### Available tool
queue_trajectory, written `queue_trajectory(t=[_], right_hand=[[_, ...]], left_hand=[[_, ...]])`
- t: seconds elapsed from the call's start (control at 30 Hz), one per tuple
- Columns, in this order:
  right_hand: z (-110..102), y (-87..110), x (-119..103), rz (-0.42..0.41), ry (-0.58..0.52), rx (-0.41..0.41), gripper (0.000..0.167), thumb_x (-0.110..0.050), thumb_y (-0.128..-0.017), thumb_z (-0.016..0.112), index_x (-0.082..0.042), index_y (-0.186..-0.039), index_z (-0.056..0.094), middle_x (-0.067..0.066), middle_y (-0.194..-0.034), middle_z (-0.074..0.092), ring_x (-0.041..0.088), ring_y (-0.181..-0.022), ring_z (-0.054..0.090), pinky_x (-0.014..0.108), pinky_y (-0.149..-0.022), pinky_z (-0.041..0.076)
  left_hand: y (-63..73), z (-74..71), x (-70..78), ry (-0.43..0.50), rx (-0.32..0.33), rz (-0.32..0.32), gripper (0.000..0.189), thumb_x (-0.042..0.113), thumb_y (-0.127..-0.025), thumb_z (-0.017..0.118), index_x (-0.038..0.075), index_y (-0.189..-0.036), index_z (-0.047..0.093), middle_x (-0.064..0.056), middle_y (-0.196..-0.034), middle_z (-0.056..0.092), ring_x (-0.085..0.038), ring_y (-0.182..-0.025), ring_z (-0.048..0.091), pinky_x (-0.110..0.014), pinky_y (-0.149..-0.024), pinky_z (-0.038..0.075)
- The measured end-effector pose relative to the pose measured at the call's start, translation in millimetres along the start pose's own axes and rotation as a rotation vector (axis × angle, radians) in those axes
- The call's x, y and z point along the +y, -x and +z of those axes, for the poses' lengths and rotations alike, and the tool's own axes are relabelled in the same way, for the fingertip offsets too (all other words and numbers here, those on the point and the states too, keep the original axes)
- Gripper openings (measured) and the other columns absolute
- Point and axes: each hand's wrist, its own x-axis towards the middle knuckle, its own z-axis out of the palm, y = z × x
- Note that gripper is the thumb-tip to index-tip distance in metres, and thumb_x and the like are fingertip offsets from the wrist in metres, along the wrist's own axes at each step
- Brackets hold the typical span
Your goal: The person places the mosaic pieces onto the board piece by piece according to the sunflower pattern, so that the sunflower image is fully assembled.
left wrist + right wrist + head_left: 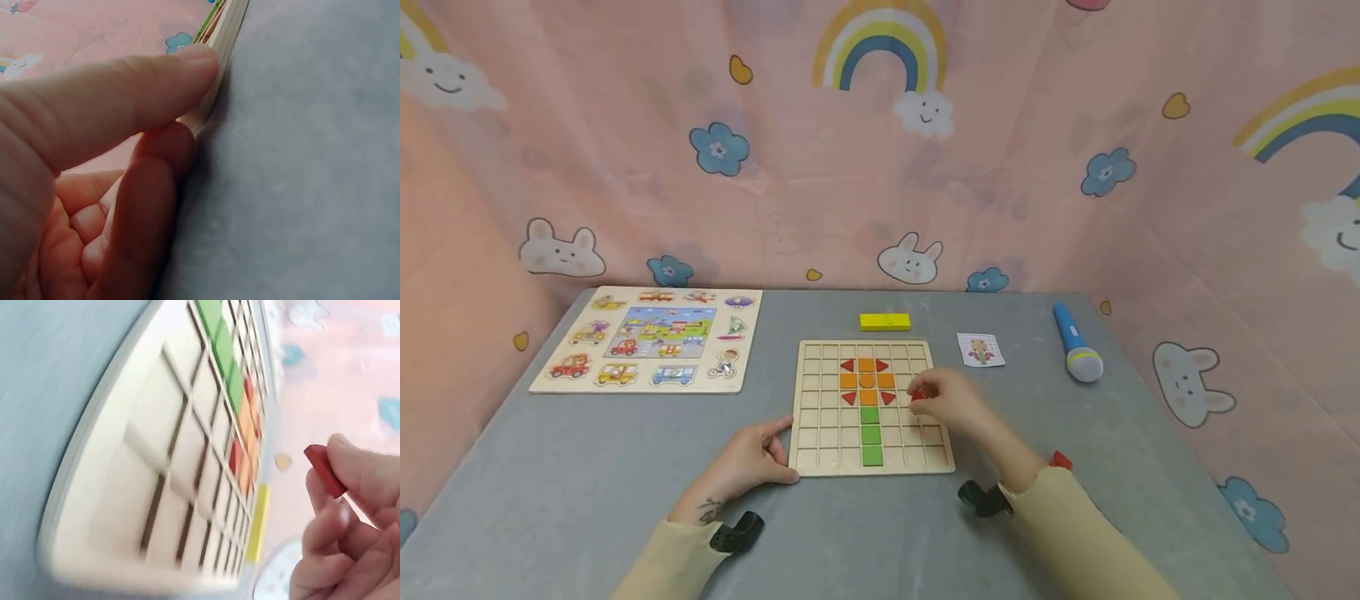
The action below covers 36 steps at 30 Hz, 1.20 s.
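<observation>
A wooden grid board (pixel 831 437) lies at the middle of the table. Set in its cells are green squares (pixel 870 435), orange pieces (pixel 886 381) and red triangles (pixel 887 399), making a flower-like figure with a stem. My left hand (pixel 751 457) holds the board by its near left corner, thumb at the edge and fingers bent beside it. Over the board's right side, my right hand (pixel 953 403) pinches a red triangular block (pixel 325 470) between thumb and fingers, raised above the cells in the right wrist view.
A yellow block (pixel 884 322) lies behind the board. To the right are a picture card (pixel 981 350) and a blue toy microphone (pixel 1078 346). A vehicle puzzle board (pixel 571 387) occupies the back left. More red (pixel 1060 459) shows beside the right sleeve. Patterned pink cloth (pixel 820 192) hangs behind the table.
</observation>
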Motion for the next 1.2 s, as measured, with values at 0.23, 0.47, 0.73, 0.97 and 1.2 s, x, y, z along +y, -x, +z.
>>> queue_trajectory(t=[0.23, 0.47, 0.73, 0.97, 1.2], right_hand=[[27, -18.8, -16, -0.014, -0.002, -0.059, 0.003, -0.004, -0.08, 0.069, -0.002, -0.08, 0.067, 0.001, -0.074, 0.06, 0.015, -0.07, 0.05, 0.024, -0.064, 0.042], [35, -24.1, -11, 0.05, 0.022, -0.08, 0.007, 0.001, -0.081, 0.064, -0.003, -0.077, 0.068, 0.003, -0.071, 0.06, 0.014, -0.065, 0.049, 0.023, -0.057, 0.04], [39, -25.9, -11, -0.002, 0.142, -0.065, 0.006, -0.003, -0.081, 0.067, -0.005, -0.079, 0.071, 0.002, -0.077, 0.063, 0.015, -0.072, 0.05, 0.026, -0.067, 0.043], [21, -16.7, -8, -0.042, 0.159, 0.0, 0.011, -0.002, -0.08, 0.064, 0.0, -0.09, 0.068, 0.008, -0.08, 0.056, 0.019, -0.074, 0.047, 0.029, -0.065, 0.039], [-45, 16.7, 26, 0.048, 0.218, 0.082, 0.023, -0.005, -0.083, 0.062, 0.008, -0.102, 0.064, 0.02, -0.095, 0.063, 0.027, -0.085, 0.058, 0.04, -0.073, 0.048]], left_hand=[[-0.2, 0.7, -1.7, 0.008, -0.009, 0.012, 0.088, -0.002, -0.061, 0.08, -0.011, -0.136, 0.036, -0.003, -0.063, 0.056, -0.011, -0.054, 0.047, -0.025, -0.049, 0.038], [0.1, -0.1, -1.7, 0.0, -0.003, 0.011, 0.088, -0.003, -0.061, 0.079, -0.011, -0.136, 0.035, -0.002, -0.063, 0.056, -0.012, -0.054, 0.046, -0.024, -0.049, 0.038], [0.4, -0.9, -1.8, -0.003, 0.002, 0.007, 0.088, -0.003, -0.06, 0.079, -0.012, -0.136, 0.036, -0.003, -0.063, 0.056, -0.012, -0.054, 0.047, -0.025, -0.049, 0.038], [0.1, -0.5, -1.0, -0.005, -0.002, 0.011, 0.088, -0.002, -0.06, 0.08, -0.011, -0.136, 0.036, -0.003, -0.063, 0.056, -0.012, -0.055, 0.048, -0.025, -0.049, 0.039], [-0.5, -0.5, -2.0, 0.001, -0.01, 0.018, 0.088, -0.002, -0.06, 0.08, -0.011, -0.136, 0.036, -0.003, -0.064, 0.056, -0.012, -0.055, 0.048, -0.025, -0.05, 0.039]])
